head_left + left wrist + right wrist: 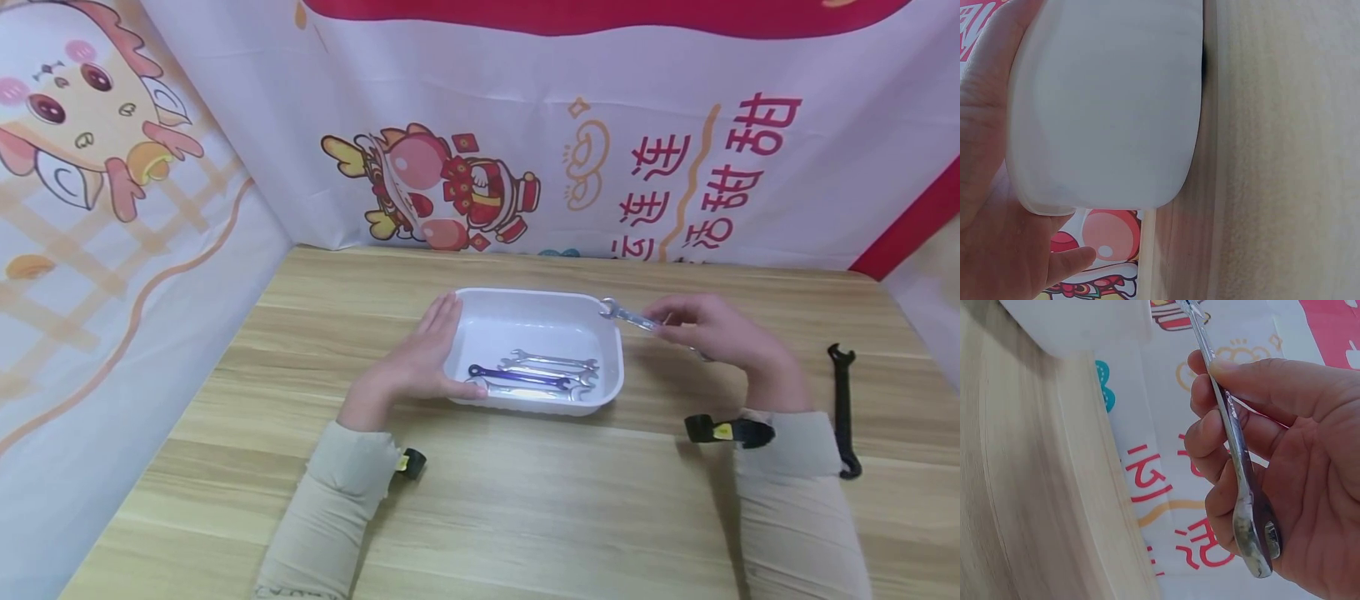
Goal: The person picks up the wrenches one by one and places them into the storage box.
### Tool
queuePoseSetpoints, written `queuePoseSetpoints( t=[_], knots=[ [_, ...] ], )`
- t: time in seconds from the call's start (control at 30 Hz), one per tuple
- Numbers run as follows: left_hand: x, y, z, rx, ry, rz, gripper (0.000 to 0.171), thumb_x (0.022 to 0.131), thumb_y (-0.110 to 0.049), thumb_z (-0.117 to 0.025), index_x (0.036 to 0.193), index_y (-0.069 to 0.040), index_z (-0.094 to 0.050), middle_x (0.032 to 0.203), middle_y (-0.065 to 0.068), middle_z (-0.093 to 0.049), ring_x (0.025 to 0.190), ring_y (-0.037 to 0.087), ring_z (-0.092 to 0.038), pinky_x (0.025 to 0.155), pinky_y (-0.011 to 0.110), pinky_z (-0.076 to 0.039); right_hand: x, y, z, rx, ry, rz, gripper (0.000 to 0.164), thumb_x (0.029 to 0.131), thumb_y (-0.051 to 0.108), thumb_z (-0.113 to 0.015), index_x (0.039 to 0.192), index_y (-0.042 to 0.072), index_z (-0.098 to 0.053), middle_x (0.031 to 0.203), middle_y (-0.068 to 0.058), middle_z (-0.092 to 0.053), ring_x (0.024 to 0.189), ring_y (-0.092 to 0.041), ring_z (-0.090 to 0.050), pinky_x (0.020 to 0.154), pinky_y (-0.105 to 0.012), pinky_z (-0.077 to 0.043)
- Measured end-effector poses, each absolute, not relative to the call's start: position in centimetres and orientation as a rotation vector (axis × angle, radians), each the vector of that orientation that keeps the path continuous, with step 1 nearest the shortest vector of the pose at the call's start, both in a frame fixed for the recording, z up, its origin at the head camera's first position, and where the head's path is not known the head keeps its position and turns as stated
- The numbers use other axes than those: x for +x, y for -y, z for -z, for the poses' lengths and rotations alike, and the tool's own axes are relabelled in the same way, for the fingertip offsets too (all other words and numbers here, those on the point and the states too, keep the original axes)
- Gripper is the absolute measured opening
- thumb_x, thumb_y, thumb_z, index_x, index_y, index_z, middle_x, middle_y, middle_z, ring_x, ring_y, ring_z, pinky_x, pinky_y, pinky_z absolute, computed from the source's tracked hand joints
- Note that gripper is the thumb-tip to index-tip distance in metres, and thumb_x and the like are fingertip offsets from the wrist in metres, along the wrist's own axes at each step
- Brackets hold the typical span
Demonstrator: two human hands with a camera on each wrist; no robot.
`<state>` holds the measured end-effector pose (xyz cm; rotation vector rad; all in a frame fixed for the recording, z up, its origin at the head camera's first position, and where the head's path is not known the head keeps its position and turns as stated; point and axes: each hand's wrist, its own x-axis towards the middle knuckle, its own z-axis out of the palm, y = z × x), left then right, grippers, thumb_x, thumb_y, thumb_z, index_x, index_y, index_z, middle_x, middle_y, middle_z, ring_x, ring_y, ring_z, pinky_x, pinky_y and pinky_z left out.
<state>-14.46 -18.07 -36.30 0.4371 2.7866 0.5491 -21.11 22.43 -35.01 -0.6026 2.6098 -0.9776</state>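
My left hand rests spread along the left end of a white plastic tub, its thumb over the near-left rim. Seen in the left wrist view, the tub's outer wall stands beside the palm. Inside the tub lie several silver open-ended wrenches and one dark blue wrench. Just right of the tub, my right hand pinches a silver wrench between thumb and fingers. One end of this wrench overlaps the tub's far-right corner in the head view.
To the right of my right forearm, a black wrench lies on the wooden table. A printed cloth hangs behind the table's far edge, and another covers the left side.
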Motion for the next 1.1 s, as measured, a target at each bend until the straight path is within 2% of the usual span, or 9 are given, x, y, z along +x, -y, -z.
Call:
queuePoseSetpoints(
  t=[0.47, 0.87, 1.1],
  knots=[
    [-14.5, 18.2, 36.4, 0.45, -2.782, -0.557, 0.138, 0.07, -0.073, -0.075, 0.159, -0.01, 0.009, 0.167, 0.003, 0.019, 0.155, 0.021, 0.016, 0.127, 0.044, -0.007, -21.7, -20.1, 34.4, -0.634, -2.562, 0.986, 0.027, 0.097, 0.022, -0.064, 0.123, 0.017, -0.068, 0.109, -0.01, -0.067, 0.094, -0.027, -0.055, 0.073, -0.033, -0.053],
    [-14.7, 18.3, 36.6, 0.467, -2.788, -0.548, 0.138, 0.069, -0.075, -0.073, 0.159, -0.009, 0.009, 0.166, 0.003, 0.019, 0.155, 0.022, 0.016, 0.127, 0.043, -0.006, -21.7, -18.3, 34.3, -0.714, -2.553, 0.992, 0.029, 0.096, 0.019, -0.066, 0.125, 0.016, -0.069, 0.112, -0.006, -0.069, 0.102, -0.023, -0.059, 0.089, -0.037, -0.053],
    [-14.7, 18.3, 36.7, 0.454, -2.79, -0.56, 0.138, 0.069, -0.074, -0.074, 0.16, -0.01, 0.008, 0.167, 0.002, 0.019, 0.155, 0.021, 0.016, 0.127, 0.044, -0.007, -21.9, -17.2, 34.4, -0.782, -2.525, 0.995, 0.027, 0.096, 0.015, -0.065, 0.123, 0.014, -0.069, 0.114, -0.006, -0.069, 0.103, -0.023, -0.06, 0.091, -0.037, -0.053]
  ],
)
